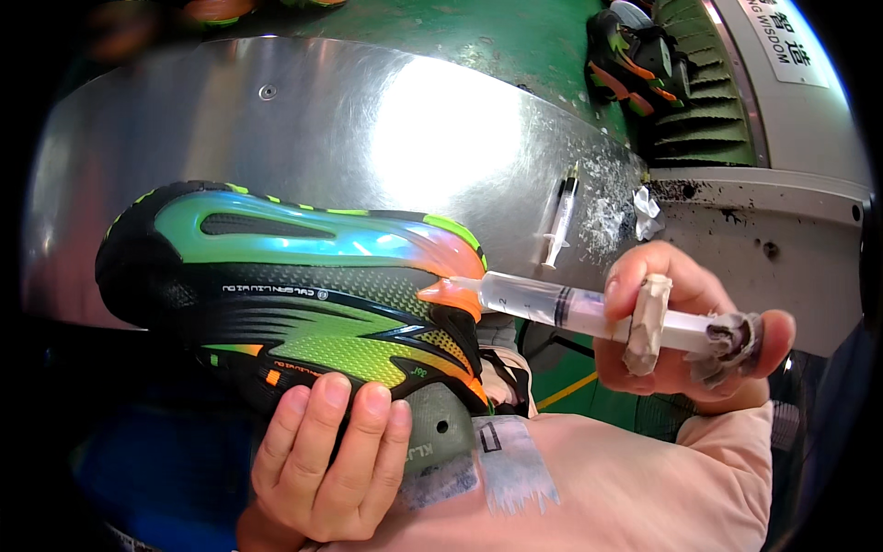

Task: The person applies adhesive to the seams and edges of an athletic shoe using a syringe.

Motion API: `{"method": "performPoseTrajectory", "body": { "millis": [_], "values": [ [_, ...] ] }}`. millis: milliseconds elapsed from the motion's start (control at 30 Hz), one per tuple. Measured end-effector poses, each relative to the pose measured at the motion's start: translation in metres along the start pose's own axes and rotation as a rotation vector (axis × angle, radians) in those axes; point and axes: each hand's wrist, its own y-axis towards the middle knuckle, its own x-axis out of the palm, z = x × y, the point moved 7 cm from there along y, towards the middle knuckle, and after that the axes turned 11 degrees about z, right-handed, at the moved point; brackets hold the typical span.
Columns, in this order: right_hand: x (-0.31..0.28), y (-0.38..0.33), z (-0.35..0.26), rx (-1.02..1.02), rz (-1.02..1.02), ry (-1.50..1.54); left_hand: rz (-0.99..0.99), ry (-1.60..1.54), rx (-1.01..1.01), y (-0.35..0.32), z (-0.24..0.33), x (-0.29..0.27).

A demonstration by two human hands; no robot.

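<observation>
A black sports shoe [340, 308] with a shiny green, blue and orange sole lies on its side over the metal table's near edge. A grey-green shoe last [441, 428] shows at its opening. My left hand [336, 465] grips the shoe's upper from the near side, fingers bent over its edge. In my right hand [685, 322] is a clear plastic syringe [533, 302], its flange and plunger end wrapped in tape. The thumb presses on the plunger end. The syringe's tip meets the orange heel end of the sole; the exact contact point is hard to see.
A second syringe [561, 221] lies on the metal table [184, 120], right of centre. Beside it are white residue and a crumpled white scrap [647, 213]. Another dark shoe [635, 60] rests by a green slatted belt [699, 101] at the far right, next to a pale machine panel [809, 101].
</observation>
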Motion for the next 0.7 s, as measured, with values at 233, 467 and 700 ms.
{"method": "performPoseTrajectory", "body": {
  "millis": [233,467,700],
  "values": [
    [0.021,0.015,-0.03,-0.112,0.041,-0.153,-0.002,0.037,0.043,0.008,0.008,-0.006],
    [0.028,0.026,-0.039,-0.01,-0.052,-0.112,0.062,-0.015,-0.016,0.019,0.011,-0.014],
    [0.034,0.023,-0.05,0.031,-0.085,-0.149,0.091,-0.076,-0.058,0.029,0.012,-0.016]
  ]
}}
